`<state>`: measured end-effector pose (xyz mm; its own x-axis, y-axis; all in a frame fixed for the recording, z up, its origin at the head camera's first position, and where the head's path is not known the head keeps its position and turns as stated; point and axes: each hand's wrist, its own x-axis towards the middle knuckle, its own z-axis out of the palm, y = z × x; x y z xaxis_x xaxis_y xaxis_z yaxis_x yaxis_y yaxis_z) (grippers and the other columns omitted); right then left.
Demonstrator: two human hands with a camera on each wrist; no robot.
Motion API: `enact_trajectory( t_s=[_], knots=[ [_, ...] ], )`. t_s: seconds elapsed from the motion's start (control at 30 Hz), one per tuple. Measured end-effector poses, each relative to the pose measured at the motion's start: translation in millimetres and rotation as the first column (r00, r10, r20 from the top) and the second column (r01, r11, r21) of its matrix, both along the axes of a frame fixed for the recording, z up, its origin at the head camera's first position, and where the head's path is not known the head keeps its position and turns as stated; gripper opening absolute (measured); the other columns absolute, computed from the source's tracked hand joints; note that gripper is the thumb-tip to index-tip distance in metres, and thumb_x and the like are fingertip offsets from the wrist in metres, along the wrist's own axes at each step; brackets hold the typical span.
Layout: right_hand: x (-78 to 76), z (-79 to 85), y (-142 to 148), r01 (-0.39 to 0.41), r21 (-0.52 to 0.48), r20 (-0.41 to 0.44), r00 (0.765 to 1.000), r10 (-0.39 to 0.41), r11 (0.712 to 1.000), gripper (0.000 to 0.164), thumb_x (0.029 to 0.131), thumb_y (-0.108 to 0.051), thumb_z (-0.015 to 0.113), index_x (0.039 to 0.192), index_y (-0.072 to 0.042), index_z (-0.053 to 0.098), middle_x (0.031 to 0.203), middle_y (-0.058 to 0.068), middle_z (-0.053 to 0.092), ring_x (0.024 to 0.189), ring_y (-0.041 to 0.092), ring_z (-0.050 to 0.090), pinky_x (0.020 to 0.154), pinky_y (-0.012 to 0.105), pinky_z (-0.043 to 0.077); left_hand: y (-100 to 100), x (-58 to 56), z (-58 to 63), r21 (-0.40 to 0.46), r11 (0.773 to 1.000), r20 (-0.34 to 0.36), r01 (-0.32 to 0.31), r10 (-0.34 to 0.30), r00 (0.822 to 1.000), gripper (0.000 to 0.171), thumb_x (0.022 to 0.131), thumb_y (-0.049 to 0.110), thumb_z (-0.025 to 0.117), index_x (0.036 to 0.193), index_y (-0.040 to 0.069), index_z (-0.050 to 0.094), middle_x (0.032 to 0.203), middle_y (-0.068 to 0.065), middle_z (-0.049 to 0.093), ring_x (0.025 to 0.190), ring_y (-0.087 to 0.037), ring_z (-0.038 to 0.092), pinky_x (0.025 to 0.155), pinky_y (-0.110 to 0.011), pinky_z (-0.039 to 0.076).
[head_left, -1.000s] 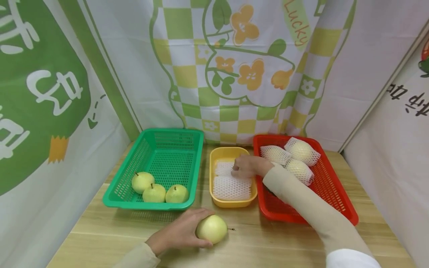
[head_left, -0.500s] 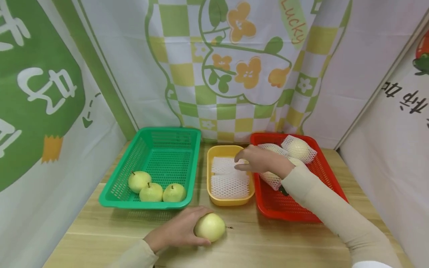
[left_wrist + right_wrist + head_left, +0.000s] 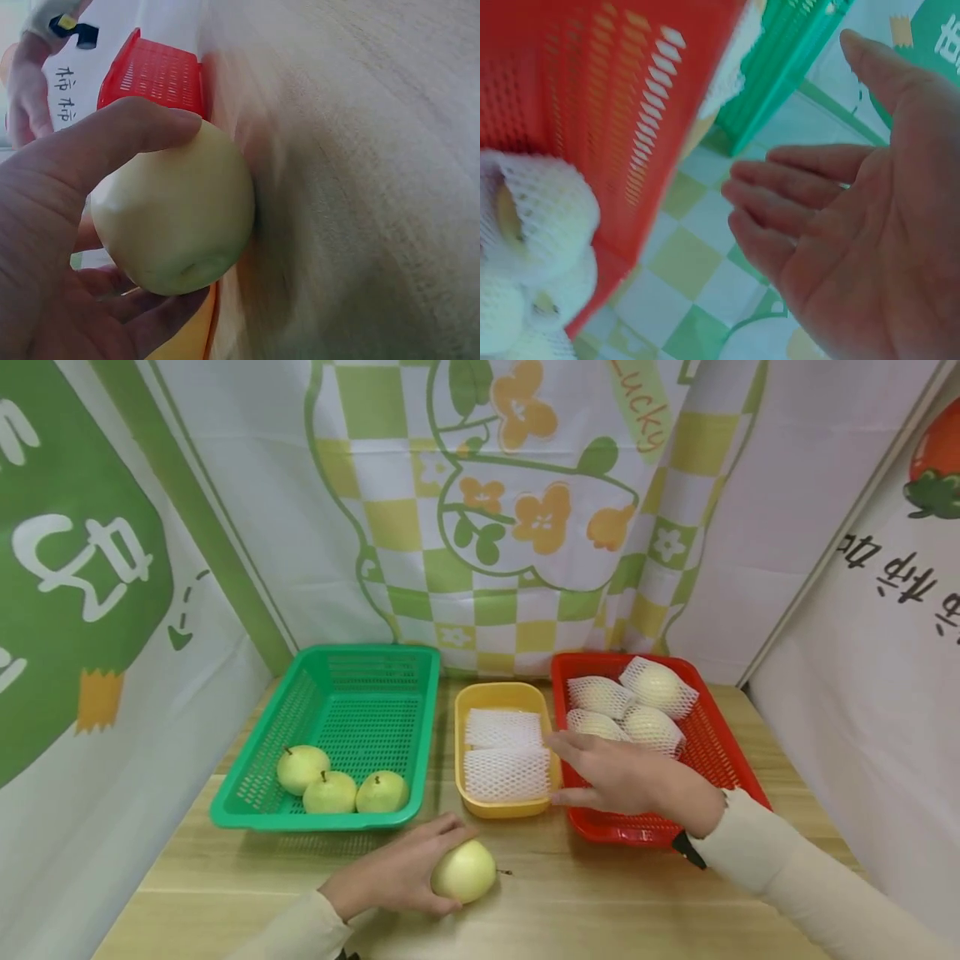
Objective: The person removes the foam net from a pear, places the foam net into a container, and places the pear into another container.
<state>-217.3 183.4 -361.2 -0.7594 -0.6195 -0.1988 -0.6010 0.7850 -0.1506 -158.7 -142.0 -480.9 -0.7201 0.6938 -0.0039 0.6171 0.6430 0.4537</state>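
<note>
My left hand grips a pale yellow pear on the wooden table, its stem pointing right. In the left wrist view, thumb and fingers curl round the pear. Over the near left part of the red basket is my right hand, fingers extended and nothing held. The right wrist view shows that hand's palm bare. Beside its fingertips stands a yellow tray with white foam net sleeves lying in it. Several pears in foam nets sit in the red basket, partly hidden.
A green basket on the left holds three bare pears near its front edge. Behind the containers hangs a checked curtain; printed cloth walls close both sides of the table.
My right hand has pulled back from over the yellow tray, toward me and rightward, its fingers straightening. The left hand keeps its grip on the pear. The head view has shifted slightly.
</note>
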Motion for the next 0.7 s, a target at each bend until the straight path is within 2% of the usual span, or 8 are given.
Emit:
enact_trajectory(
  t_s=[0.13,0.23,0.37,0.53,0.7],
  knots=[
    [15.2,-20.6,9.5,-0.004,-0.045,-0.038,0.999,0.002,0.999,0.088,0.102,-0.057,0.062,0.166,-0.005,0.030,0.170,0.019,0.035,0.153,0.041,0.042,0.120,0.059,0.044,1.5,0.4,-0.3,0.007,1.000,0.013,0.006,-0.006,1.000,0.087,0.074,0.033,0.092,0.151,0.013,0.056,0.132,0.005,0.055,0.114,-0.010,0.058,0.097,-0.031,0.059],
    [23.2,-38.7,13.7,-0.006,-0.085,-0.067,0.998,0.000,0.996,0.089,0.102,-0.055,0.062,0.166,-0.003,0.028,0.172,0.018,0.030,0.158,0.040,0.033,0.126,0.058,0.037,2.7,0.1,-1.4,0.016,1.000,0.010,0.012,-0.012,1.000,0.085,0.073,0.033,0.092,0.148,0.013,0.058,0.131,0.005,0.054,0.112,-0.010,0.059,0.096,-0.030,0.059],
    [30.0,-63.3,15.0,-0.011,-0.130,-0.155,0.988,-0.010,0.991,0.090,0.102,-0.054,0.063,0.166,-0.003,0.026,0.174,0.018,0.026,0.160,0.038,0.029,0.127,0.056,0.036,3.0,-0.2,-2.7,0.032,0.999,0.010,0.013,-0.013,1.000,0.083,0.073,0.034,0.093,0.146,0.013,0.059,0.130,0.004,0.054,0.111,-0.010,0.059,0.094,-0.030,0.059],
    [35.6,-88.5,13.5,-0.048,-0.156,-0.300,0.954,-0.001,0.987,0.093,0.102,-0.053,0.063,0.166,0.002,0.024,0.175,0.022,0.022,0.162,0.040,0.026,0.126,0.057,0.037,2.2,-0.5,-3.1,0.042,0.999,0.024,0.005,-0.006,1.000,0.082,0.074,0.035,0.093,0.145,0.012,0.059,0.130,0.005,0.055,0.114,-0.011,0.059,0.094,-0.031,0.060],
    [37.6,-101.0,11.2,-0.034,-0.135,-0.410,0.912,-0.025,0.990,0.092,0.101,-0.056,0.063,0.164,0.003,0.028,0.173,0.022,0.028,0.161,0.038,0.030,0.124,0.055,0.041,1.7,1.1,-0.4,-0.001,1.000,-0.010,-0.003,0.003,1.000,0.085,0.073,0.039,0.094,0.145,0.013,0.058,0.136,0.002,0.060,0.121,-0.019,0.063,0.098,-0.037,0.061]
  ],
)
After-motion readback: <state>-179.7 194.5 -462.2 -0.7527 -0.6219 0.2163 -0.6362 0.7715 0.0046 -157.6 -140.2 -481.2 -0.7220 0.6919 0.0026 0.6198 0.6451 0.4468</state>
